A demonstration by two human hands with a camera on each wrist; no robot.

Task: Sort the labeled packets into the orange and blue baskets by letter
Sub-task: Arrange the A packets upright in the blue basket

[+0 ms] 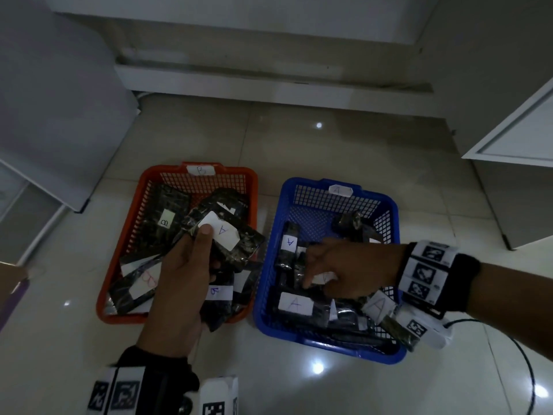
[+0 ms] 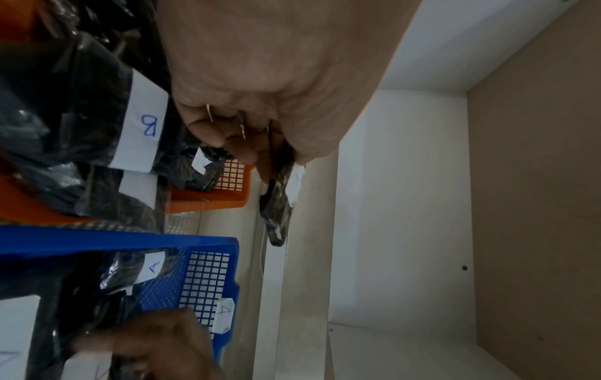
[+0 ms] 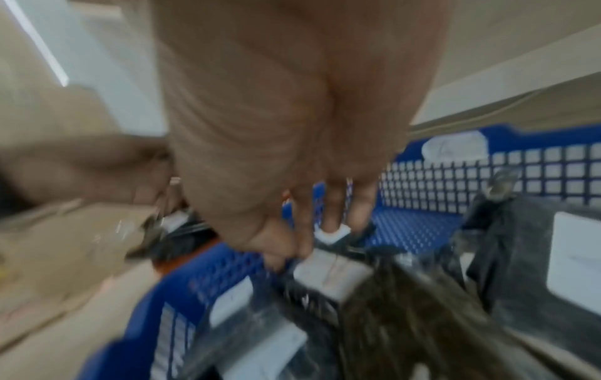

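A dark packet labelled A [image 1: 227, 235] is held above the orange basket [image 1: 125, 223], pinched in the left hand [image 1: 182, 274] with the thumb pressed on its white label. Beside it, the right hand [image 1: 344, 271] reaches into the blue basket [image 1: 392, 223], fingertips down among A-labelled packets [image 1: 294, 305]; whether it grips one cannot be told.

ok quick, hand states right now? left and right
Left hand: grips a packet labeled A above the orange basket.
Right hand: down in the blue basket, fingertips on packets; whether it grips one cannot be told.
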